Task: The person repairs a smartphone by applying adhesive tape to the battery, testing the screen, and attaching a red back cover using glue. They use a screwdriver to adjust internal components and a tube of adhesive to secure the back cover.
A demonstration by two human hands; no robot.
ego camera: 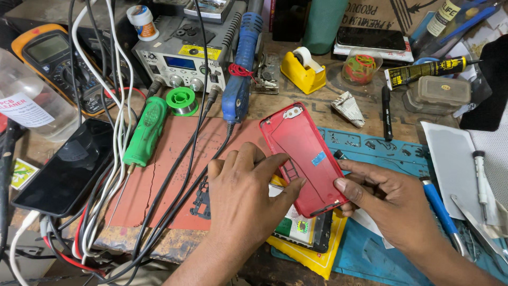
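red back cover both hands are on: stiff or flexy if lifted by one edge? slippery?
The red back cover is a thin, hollow shell with a camera cutout, so probably light and slightly flexy. Its glossy surface looks slippery. The left hand and right hand pinch its edges, which suits a thin panel.

A worn wooden workbench (174,241), evenly lit, perhaps by daylight; walls unseen.

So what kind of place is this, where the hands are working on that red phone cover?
Most likely a phone repair bench. Both hands, left hand and right hand, hold a red phone back cover over an opened phone, with a soldering station and a multimeter behind.
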